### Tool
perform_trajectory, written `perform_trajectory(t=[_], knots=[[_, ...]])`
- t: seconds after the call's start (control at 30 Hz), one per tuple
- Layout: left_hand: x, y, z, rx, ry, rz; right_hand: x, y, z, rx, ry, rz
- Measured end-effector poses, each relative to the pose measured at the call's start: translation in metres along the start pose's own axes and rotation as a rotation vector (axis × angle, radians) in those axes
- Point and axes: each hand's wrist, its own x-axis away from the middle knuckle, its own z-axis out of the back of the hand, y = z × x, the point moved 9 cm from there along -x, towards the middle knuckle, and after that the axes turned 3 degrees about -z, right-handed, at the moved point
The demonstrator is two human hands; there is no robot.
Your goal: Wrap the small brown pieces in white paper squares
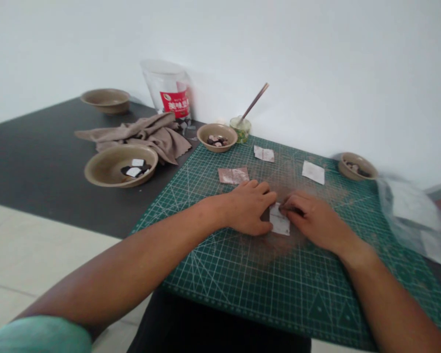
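Note:
My left hand [252, 206] rests curled on the green cutting mat [242, 289], its fingertips pressing the left edge of a small white paper piece [280, 223]. My right hand [312, 218] is closed in a pinch at the top of the same piece, and a small dark thing shows under its fingers. The paper lies flat between both hands.
Three more paper pieces lie farther back on the mat: a brownish one [233, 175], a white one [263, 154], another white one [313, 172]. Tan bowls [121, 165] [217, 137] [356, 166] [106, 100], a crumpled cloth [143, 135], a cup with a stick [240, 128], a clear pouch [169, 90], and a plastic bag [415, 215].

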Motion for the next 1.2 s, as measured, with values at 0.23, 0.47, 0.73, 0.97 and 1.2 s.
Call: perform_trajectory(t=[0.23,0.47,0.73,0.97,1.2], knots=[[0.001,0.000,0.000,-0.013,0.008,-0.002,0.002,-0.010,-0.008,-0.090,-0.104,0.080],[0.001,-0.001,0.000,-0.005,0.000,0.006,0.007,-0.005,-0.007,-0.063,-0.179,0.038],[0.000,-0.001,-0.002,-0.008,-0.002,0.001,-0.002,-0.006,0.001,0.047,-0.012,0.060],[0.000,0.000,-0.001,-0.009,0.007,-0.001,0.004,-0.016,-0.008,0.051,-0.079,0.136],[0.000,-0.001,-0.001,-0.005,0.003,0.001,0.003,-0.003,-0.001,0.003,-0.066,0.041]])
